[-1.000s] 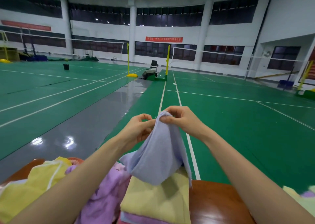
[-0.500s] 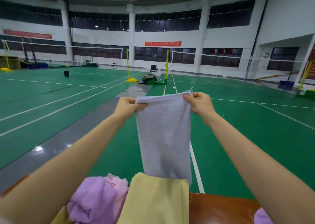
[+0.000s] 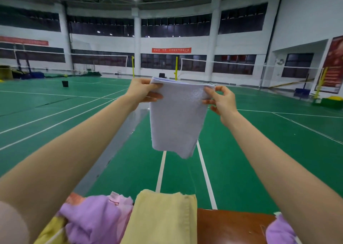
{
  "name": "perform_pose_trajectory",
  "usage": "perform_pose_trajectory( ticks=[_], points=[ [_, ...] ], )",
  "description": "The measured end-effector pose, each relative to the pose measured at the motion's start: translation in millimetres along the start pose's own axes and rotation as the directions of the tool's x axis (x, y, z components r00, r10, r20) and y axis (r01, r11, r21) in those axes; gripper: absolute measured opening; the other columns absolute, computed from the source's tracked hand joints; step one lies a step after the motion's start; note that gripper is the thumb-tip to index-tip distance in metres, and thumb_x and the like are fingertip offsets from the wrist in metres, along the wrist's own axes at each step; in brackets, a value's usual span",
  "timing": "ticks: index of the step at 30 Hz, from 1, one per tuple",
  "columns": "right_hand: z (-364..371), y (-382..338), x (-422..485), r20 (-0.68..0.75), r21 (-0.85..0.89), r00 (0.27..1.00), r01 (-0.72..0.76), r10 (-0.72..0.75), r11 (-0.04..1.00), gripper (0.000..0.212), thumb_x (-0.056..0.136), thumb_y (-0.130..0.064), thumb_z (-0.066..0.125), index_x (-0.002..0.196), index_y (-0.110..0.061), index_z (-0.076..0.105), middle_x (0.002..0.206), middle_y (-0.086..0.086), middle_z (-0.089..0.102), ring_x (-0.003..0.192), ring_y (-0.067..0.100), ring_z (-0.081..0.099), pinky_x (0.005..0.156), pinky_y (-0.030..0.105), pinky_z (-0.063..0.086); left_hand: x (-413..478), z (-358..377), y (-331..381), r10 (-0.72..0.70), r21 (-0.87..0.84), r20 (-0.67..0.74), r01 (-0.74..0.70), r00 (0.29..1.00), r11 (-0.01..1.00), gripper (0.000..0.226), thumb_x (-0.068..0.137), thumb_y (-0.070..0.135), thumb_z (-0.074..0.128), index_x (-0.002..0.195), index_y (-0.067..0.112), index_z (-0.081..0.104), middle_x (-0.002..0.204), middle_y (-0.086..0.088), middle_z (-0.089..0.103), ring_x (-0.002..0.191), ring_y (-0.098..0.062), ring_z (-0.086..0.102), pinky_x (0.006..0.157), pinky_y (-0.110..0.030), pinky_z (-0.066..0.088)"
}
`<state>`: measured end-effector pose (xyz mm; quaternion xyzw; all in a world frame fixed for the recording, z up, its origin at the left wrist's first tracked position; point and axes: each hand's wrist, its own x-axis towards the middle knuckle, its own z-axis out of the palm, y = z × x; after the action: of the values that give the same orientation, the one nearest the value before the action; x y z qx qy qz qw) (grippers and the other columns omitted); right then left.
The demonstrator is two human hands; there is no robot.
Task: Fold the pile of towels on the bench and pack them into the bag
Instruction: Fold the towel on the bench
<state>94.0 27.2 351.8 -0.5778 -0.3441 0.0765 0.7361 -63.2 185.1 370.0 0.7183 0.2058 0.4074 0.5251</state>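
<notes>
Head view — pale towel (image 3: 178,117): held high in front, well above the surface (image 3: 228,223), hanging free from its top edge; already doubled, judging by the layered edge at the left corner.
Left hand (image 3: 143,92): pinching the top left corner, fingers (image 3: 156,95) and thumb closed on the cloth.
Right hand (image 3: 220,102): pinching the top right corner between thumb and forefinger, remaining fingers spread loose, gripping nothing.
Reason for the hold: probably to let gravity pull the cloth straight and square the corners before the next fold.
Yellow towel (image 3: 163,217): lying flat and neat on the surface, directly below — likely the landing place.
Unfolded pile: purple towel (image 3: 92,217) and pink cloth (image 3: 120,200) crumpled just left of the yellow towel; another purple piece (image 3: 278,232) at far right.
Bag: not in view.
Progress: folding under way, with packing apparently to come.
</notes>
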Motion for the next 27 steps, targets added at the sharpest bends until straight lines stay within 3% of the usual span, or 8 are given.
perform_pose_trajectory(
  ticks=[8,11,13,16,19,21,25,27],
  points=[
    [-31.3,-15.3,-104.5,0.164,-0.089,0.985,0.067,-0.052,0.994,0.017,0.080,-0.017,0.070,0.083,-0.014,0.053,0.048,-0.006,0.060,0.038,0.004,0.046,0.039,0.012,0.035,-104.4,-33.7,7.2,0.077,0.058,0.167,-0.088,0.983,0.994,0.011,0.086,0.006,0.061,0.093,0.012,0.067,0.065,0.003,0.072,0.062,-0.010,0.070,0.065,-0.020,0.058],
    [-41.8,-15.1,-155.7,0.236,-0.095,0.971,0.069,-0.045,0.993,0.021,0.075,-0.016,0.069,0.087,-0.008,0.053,0.045,-0.004,0.058,0.035,0.006,0.044,0.038,0.013,0.033,-161.4,-43.5,-3.3,0.067,0.062,0.217,-0.082,0.974,0.995,0.021,0.084,0.005,0.062,0.077,0.022,0.074,0.067,-0.004,0.072,0.063,-0.013,0.070,0.063,-0.021,0.058],
    [-47.5,-11.1,-183.9,0.253,-0.086,0.967,0.050,-0.027,0.995,0.025,0.070,-0.020,0.068,0.083,-0.007,0.052,0.042,-0.002,0.055,0.032,0.007,0.041,0.036,0.014,0.031,-198.6,-49.3,-12.4,0.032,0.045,0.295,-0.047,0.955,0.998,0.006,0.074,0.028,0.076,0.068,0.026,0.077,0.064,-0.006,0.072,0.060,-0.013,0.070,0.053,-0.019,0.055],
    [-54.8,1.7,-216.0,0.265,-0.097,0.964,-0.007,0.032,0.995,0.028,0.064,-0.024,0.068,0.079,-0.006,0.052,0.038,-0.002,0.049,0.028,0.010,0.036,0.034,0.014,0.028,-235.8,-58.2,-28.7,-0.060,0.116,0.388,0.015,0.920,0.993,0.049,0.040,0.064,0.082,0.072,0.027,0.077,0.058,-0.007,0.069,0.052,-0.017,0.068,0.043,-0.017,0.049],
    [-61.7,21.4,-241.2,0.301,-0.122,0.948,-0.066,0.100,0.990,0.039,0.062,-0.026,0.080,0.079,-0.005,0.052,0.035,0.001,0.045,0.024,0.011,0.033,0.032,0.013,0.025,-252.7,-60.8,-46.0,-0.114,0.223,0.414,0.021,0.903,0.975,0.025,0.076,0.035,0.073,0.075,0.010,0.076,0.053,-0.006,0.065,0.044,-0.017,0.064,0.038,-0.018,0.044],
    [-63.5,33.1,-252.9,0.342,-0.148,0.925,-0.120,0.165,0.982,0.046,0.058,-0.030,0.086,0.078,-0.004,0.054,0.034,0.003,0.046,0.022,0.013,0.035,0.032,0.012,0.025,-259.4,-62.0,-56.4,-0.186,0.298,0.468,0.044,0.864,0.954,0.014,0.082,0.013,0.066,0.078,0.001,0.072,0.050,-0.002,0.064,0.041,-0.013,0.061,0.038,-0.017,0.041],
    [-61.2,53.0,-256.9,0.409,-0.255,0.853,-0.235,0.325,0.938,0.040,0.051,-0.028,0.083,0.072,-0.006,0.058,0.034,0.006,0.048,0.022,0.015,0.038,0.032,0.013,0.026,-258.2,-65.2,-73.4,-0.341,0.358,0.600,0.139,0.723,0.924,0.026,0.082,0.007,0.067,0.059,0.017,0.072,0.052,0.001,0.065,0.043,-0.009,0.060,0.042,-0.017,0.040],
    [-58.5,66.6,-246.2,0.367,-0.306,0.867,-0.230,0.337,0.924,0.032,0.062,-0.021,0.083,0.073,-0.006,0.056,0.033,0.005,0.047,0.023,0.013,0.036,0.033,0.016,0.026,-246.7,-65.6,-86.5,-0.368,0.372,0.586,0.164,0.722,0.914,0.021,0.079,0.013,0.073,0.059,0.016,0.070,0.053,0.001,0.064,0.043,-0.009,0.060,0.041,-0.016,0.039]
  ],
)
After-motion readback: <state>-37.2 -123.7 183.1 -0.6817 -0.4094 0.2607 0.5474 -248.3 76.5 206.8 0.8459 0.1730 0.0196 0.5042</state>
